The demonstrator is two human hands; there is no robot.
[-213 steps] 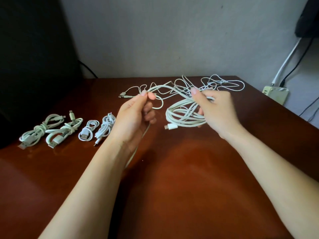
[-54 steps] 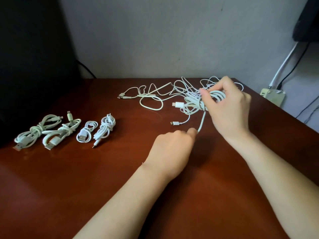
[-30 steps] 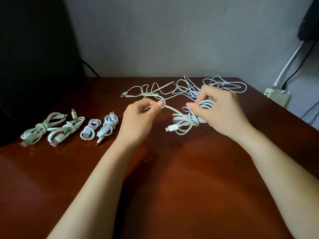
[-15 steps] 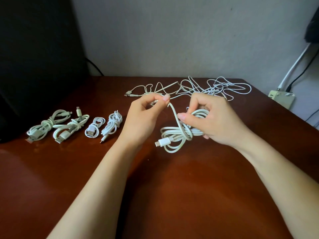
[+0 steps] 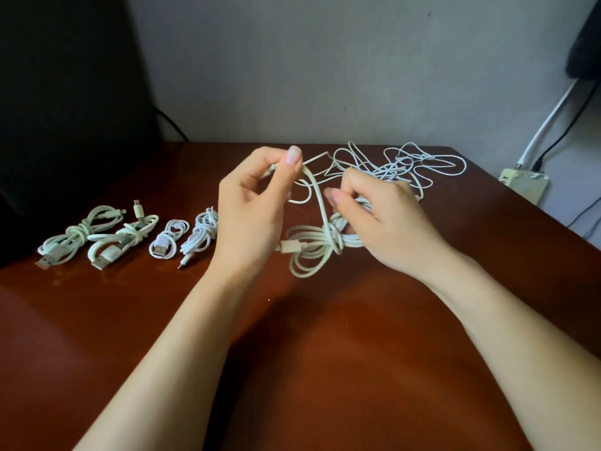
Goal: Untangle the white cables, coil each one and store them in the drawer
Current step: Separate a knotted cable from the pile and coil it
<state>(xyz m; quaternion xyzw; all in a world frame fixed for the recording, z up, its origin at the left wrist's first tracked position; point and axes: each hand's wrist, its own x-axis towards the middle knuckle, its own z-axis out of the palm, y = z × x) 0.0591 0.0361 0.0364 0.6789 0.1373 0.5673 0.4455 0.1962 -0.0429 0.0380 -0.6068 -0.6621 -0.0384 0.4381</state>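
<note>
Partly, cable coil (image 5: 309,255) inside right grip (image 5: 387,222)

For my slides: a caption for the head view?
Left hand pinches the strand leading from the coil the right hand grips; four tied cables lie aside.

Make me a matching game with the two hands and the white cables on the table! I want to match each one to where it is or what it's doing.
Things:
1. left hand
2. right hand
3. tangle
4. four bundles

Places and states:
A. lie in a row on the left side of the table
B. grips the coil
C. sprawls loose at the table's far side
D. pinches the strand that rises from the coil

Pairs: 1-D, 2-B, 3-C, 4-A
</note>
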